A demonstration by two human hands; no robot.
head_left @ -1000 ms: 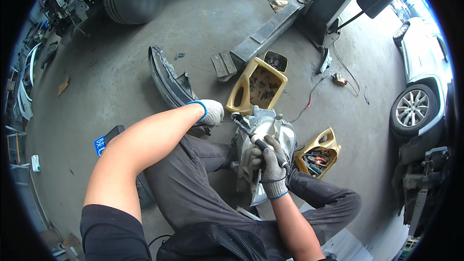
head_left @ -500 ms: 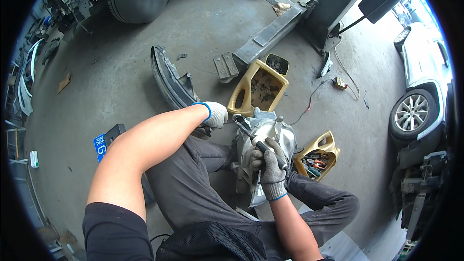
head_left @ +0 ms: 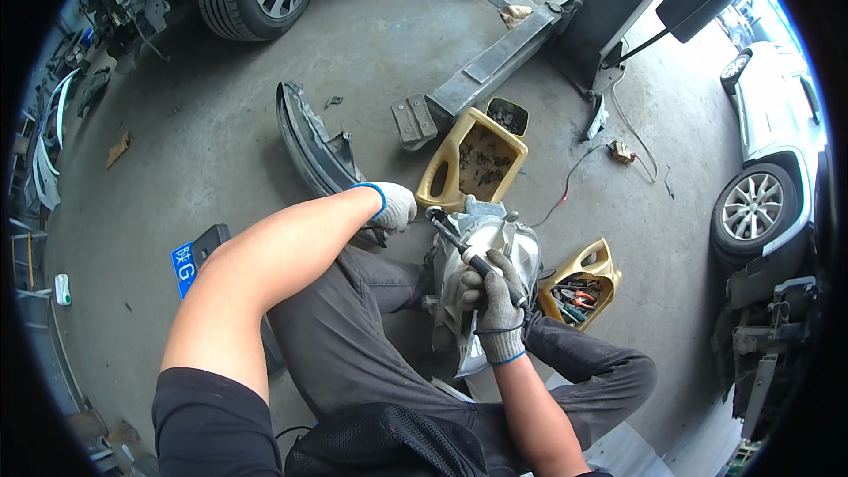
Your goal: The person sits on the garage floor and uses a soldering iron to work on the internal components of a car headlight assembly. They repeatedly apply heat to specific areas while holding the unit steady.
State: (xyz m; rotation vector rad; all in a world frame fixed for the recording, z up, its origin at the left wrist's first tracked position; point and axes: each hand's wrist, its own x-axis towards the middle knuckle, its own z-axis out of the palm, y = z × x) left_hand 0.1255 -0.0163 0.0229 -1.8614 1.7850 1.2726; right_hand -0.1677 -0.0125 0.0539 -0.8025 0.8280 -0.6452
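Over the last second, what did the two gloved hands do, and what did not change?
Almost nothing moved. The left hand rests in the same place beside the headlight unit on the lap. The right hand keeps its grip on the black-handled tool, tip against the unit's top. The yellow cut-open jugs lie as before.

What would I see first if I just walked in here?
First, the person sitting on the floor with a silvery headlamp between the knees, right hand gripping a black tool against it while the left hand reaches to a dark lamp on the floor. Next, two yellow cut-open jugs of small parts beside them, and a white car at the right.
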